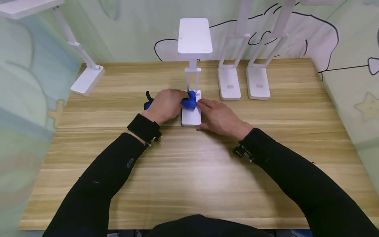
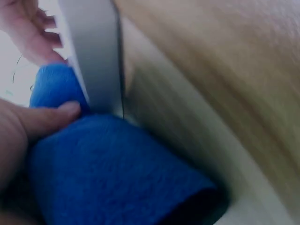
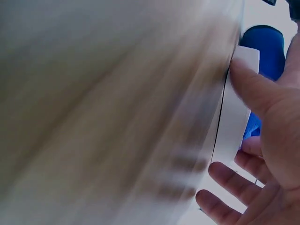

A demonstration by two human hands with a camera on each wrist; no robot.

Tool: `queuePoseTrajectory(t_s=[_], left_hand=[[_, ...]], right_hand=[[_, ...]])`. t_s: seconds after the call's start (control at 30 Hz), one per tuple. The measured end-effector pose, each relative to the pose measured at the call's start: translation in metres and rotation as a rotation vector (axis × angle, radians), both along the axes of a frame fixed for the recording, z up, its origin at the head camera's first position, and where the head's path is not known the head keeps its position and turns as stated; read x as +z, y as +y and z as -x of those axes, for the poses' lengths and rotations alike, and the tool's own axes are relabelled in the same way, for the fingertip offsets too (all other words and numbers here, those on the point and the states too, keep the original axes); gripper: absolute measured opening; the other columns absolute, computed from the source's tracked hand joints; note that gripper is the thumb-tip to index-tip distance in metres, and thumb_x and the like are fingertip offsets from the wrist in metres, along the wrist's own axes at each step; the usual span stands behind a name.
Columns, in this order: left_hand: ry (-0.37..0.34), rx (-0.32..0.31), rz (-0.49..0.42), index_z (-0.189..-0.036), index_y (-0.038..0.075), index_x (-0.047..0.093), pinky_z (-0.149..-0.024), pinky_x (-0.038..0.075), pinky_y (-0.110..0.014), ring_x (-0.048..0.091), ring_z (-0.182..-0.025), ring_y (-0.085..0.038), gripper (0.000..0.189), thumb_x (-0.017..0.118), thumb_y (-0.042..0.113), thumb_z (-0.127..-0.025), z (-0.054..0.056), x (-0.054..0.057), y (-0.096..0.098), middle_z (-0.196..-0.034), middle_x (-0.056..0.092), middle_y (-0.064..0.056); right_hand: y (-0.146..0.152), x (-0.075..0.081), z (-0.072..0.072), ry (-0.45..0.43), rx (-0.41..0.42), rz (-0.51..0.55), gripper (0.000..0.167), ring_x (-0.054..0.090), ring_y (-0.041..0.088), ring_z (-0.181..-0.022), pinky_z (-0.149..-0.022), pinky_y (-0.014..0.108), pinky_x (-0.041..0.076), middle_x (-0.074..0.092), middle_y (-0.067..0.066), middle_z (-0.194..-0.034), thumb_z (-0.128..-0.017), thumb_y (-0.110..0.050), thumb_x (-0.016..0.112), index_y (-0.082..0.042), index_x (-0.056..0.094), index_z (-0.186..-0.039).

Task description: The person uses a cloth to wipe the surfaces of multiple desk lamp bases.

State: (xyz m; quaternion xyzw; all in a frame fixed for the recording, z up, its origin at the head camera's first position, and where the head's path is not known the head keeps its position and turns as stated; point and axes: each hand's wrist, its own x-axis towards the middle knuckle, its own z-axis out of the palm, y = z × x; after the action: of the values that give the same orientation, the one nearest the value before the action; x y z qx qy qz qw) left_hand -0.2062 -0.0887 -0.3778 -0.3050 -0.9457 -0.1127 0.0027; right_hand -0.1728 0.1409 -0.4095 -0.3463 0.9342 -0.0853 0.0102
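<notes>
A white desk lamp [image 1: 191, 117] stands in the middle of the table, its flat head raised above its base. My left hand [image 1: 168, 103] grips a blue cloth [image 1: 189, 101] with black edging and presses part of it on the lamp's base. In the left wrist view the cloth [image 2: 108, 168] is bunched beside the base, with a thumb over it. My right hand [image 1: 220, 118] rests against the base's right side, thumb near the front corner and fingers farther back. Up close, these fingers [image 3: 234, 183] are spread and loosely bent; the outer ones stand off the base.
Two more white lamps [image 1: 229, 84] [image 1: 258, 84] stand close together at the back right. Another lamp [image 1: 88, 79] is at the back left corner. Printed wall panels [image 1: 133, 29] enclose the wooden table [image 1: 189, 184] at the back and sides.
</notes>
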Motion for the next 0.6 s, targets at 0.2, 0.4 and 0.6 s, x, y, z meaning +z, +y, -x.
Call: queuePoseTrajectory(t_s=[0.2,0.4,0.6], left_hand=[[-0.203,-0.067,-0.005,-0.127,0.012,0.068,-0.100,0.053,-0.037,0.067,-0.116,-0.019,0.033,0.062,0.014,-0.094,-0.008,0.013,-0.010,-0.126,0.070,-0.005],[-0.073,0.007,0.006,-0.129,0.010,0.065,-0.095,0.055,-0.040,0.069,-0.110,-0.023,0.033,0.060,0.021,-0.098,-0.005,0.010,0.001,-0.122,0.072,-0.008],[-0.070,0.007,0.002,-0.125,0.012,0.067,-0.094,0.056,-0.037,0.070,-0.105,-0.019,0.030,0.059,0.022,-0.099,-0.009,0.001,0.005,-0.115,0.073,-0.005]], right_hand=[[0.000,0.004,0.003,-0.038,-0.023,-0.020,0.090,0.045,0.035,-0.139,-0.116,0.050,0.037,0.043,0.016,-0.154,-0.084,-0.057,0.072,-0.004,0.042,-0.149],[0.001,0.004,0.004,-0.035,-0.005,0.003,0.089,0.047,0.034,-0.138,-0.115,0.049,0.038,0.046,0.017,-0.151,-0.082,-0.053,0.075,0.000,0.045,-0.147],[0.001,0.000,0.003,-0.031,-0.010,0.024,0.089,0.049,0.034,-0.136,-0.112,0.050,0.041,0.047,0.016,-0.150,-0.081,-0.055,0.075,0.000,0.046,-0.146]])
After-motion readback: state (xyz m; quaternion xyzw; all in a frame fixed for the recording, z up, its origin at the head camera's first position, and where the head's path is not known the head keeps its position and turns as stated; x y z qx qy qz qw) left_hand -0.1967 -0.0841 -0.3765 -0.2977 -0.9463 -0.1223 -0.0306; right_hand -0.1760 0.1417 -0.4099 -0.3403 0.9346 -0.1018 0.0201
